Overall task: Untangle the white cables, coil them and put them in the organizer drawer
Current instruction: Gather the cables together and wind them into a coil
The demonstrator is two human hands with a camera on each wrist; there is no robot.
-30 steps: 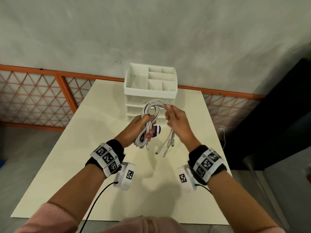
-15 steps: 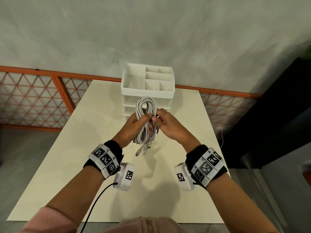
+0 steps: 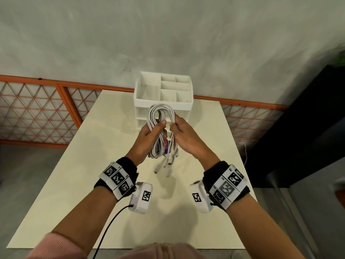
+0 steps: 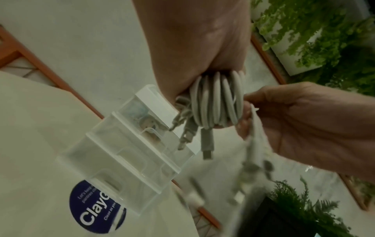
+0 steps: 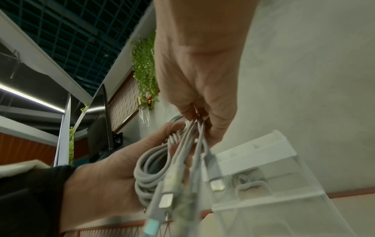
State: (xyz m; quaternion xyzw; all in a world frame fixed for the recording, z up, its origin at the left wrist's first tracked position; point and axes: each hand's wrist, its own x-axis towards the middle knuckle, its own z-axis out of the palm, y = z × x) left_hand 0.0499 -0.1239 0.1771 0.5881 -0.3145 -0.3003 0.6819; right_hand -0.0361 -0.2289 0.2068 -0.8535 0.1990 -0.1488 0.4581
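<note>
Aloft, white cables (image 3: 161,128) between both hands.

Each wrist wears a black band (image 3: 128,166) with a white strip of three square black-and-white markers (image 3: 116,178). A white camera box (image 3: 141,197) with one marker hangs under each wrist; a black cable (image 3: 110,225) leaves the left box. Pink sleeves (image 3: 56,245) show at the lower left.

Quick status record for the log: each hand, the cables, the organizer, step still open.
left hand: grips the coiled white cables around the middle
right hand: pinches strands at the coil's right side
plug ends: hang loose below the hands, blurred
organizer: at the table's far edge, behind the coil; drawers shut
open step: coil not yet in a drawer
</note>
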